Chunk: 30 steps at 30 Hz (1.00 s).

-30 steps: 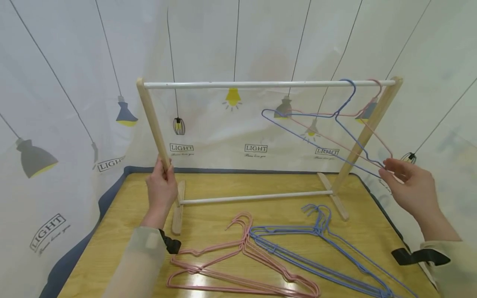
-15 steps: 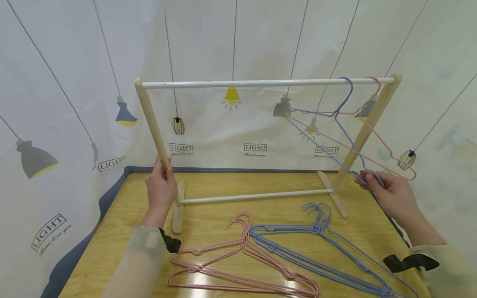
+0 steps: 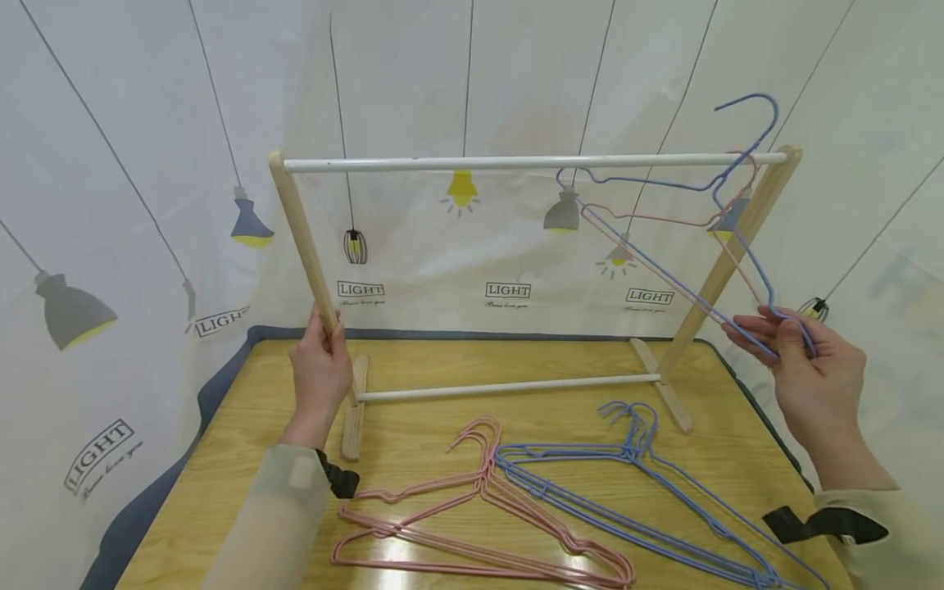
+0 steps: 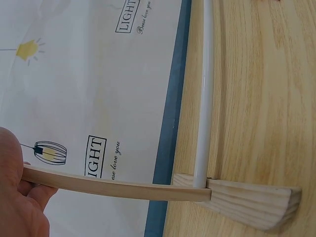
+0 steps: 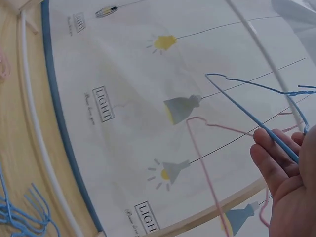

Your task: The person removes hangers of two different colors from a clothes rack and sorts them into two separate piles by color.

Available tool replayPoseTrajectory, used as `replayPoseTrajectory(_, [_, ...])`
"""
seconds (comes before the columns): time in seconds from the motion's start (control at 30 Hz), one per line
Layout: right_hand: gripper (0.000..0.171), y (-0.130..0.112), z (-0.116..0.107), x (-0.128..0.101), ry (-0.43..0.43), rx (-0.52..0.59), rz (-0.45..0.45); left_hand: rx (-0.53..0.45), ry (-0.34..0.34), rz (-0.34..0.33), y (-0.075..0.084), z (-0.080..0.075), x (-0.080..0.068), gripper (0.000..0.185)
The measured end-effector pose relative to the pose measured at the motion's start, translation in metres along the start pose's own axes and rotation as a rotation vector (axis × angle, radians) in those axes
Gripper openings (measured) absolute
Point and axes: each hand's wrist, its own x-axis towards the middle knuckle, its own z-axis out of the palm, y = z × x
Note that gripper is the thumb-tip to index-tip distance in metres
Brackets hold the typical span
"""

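The right hand (image 3: 819, 381) pinches one lower corner of a blue wire hanger (image 3: 719, 182). This hanger is raised and tilted, its hook standing above the white top rail (image 3: 472, 164) of a small wooden clothes rack. In the right wrist view, the blue hanger (image 5: 247, 112) runs across the fingers of the right hand (image 5: 291, 190). Behind it, a pink hanger (image 3: 656, 217) hangs by its hook near the rail's right end. At the rack's other side, the left hand (image 3: 322, 369) grips the left wooden post (image 3: 301, 233), seen also in the left wrist view as a post (image 4: 123, 188).
Several pink hangers (image 3: 483, 483) lie stacked on the wooden table (image 3: 243, 492), overlapping a pile of blue hangers (image 3: 627, 524) to their right. The rack's white lower bar (image 3: 509, 388) joins its two feet. A lamp-printed cloth (image 3: 413, 82) hangs behind and at both sides.
The blue hanger hung on the rail; the right hand first reached its corner, then took hold and lifted its hook up off the rail, moving right. The left hand stays on the post.
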Motion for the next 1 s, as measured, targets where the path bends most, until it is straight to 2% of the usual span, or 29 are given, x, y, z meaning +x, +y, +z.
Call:
replayPoseTrajectory(0.13, [0.037,-0.013,0.000,-0.006,-0.003,0.072,0.025,0.006,0.002,0.015,0.000,0.000,0.000,0.029])
replayPoseTrajectory(0.27, [0.036,-0.020,-0.002,-0.022,-0.049,0.164,0.064,0.010,0.001,0.018,0.000,0.000,0.000,0.029])
replayPoseTrajectory(0.5, [0.036,-0.015,-0.013,-0.060,-0.256,0.202,0.131,-0.002,-0.012,-0.001,0.001,0.000,0.001,0.034])
replayPoseTrajectory(0.63, [0.041,0.001,-0.025,-0.083,-0.377,0.383,0.196,-0.006,-0.013,-0.003,0.001,0.000,0.001,0.035])
replayPoseTrajectory(0.77, [0.049,0.021,-0.039,-0.109,-0.404,0.544,0.334,-0.006,-0.011,0.005,0.002,0.000,0.002,0.032])
replayPoseTrajectory(0.83, [0.050,0.030,-0.047,-0.123,-0.383,0.530,0.420,-0.007,-0.008,0.007,0.002,0.000,0.002,0.029])
replayPoseTrajectory(1.0, [0.049,0.047,-0.071,-0.152,-0.353,0.417,0.675,-0.009,-0.009,-0.008,0.002,-0.001,0.001,0.028])
